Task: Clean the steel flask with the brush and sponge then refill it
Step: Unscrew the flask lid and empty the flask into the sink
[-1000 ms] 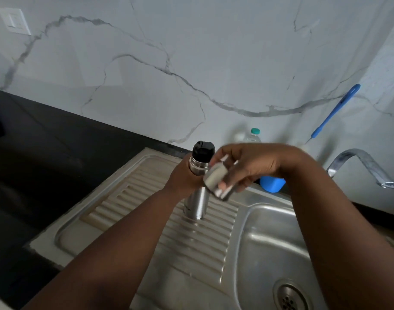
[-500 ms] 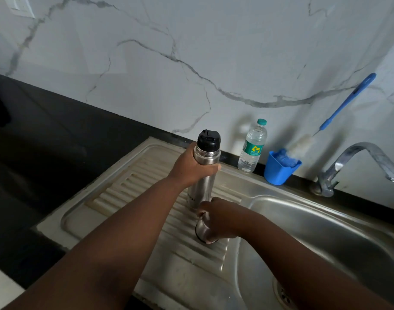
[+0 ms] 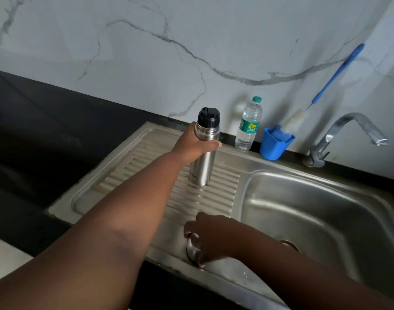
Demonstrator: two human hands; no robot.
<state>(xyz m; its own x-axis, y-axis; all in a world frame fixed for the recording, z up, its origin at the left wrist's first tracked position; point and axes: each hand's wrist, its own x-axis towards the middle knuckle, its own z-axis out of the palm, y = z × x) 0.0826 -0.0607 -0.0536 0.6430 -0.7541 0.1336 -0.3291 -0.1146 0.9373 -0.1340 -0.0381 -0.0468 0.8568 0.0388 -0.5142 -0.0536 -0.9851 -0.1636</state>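
Observation:
The steel flask (image 3: 202, 168) stands upright on the ribbed drainboard (image 3: 216, 193), its black inner stopper (image 3: 209, 117) still on top. My left hand (image 3: 191, 144) grips the flask just below the neck. Near the drainboard's front edge my right hand (image 3: 211, 238) holds the flask's steel cap (image 3: 192, 248) down on the metal, fingers curled over it. A blue-handled bottle brush (image 3: 334, 79) leans against the wall with its white bristles in a blue cup (image 3: 273, 144) that also holds something blue, perhaps the sponge.
A small plastic water bottle (image 3: 248, 125) with a green cap stands behind the flask beside the blue cup. The sink basin (image 3: 314, 211) lies to the right, its drain partly hidden by my right arm. The tap (image 3: 345, 133) arches over the basin's back right corner.
My right hand has carried the steel cap from beside the flask's top down to the front of the drainboard. The left hand keeps its hold on the flask.

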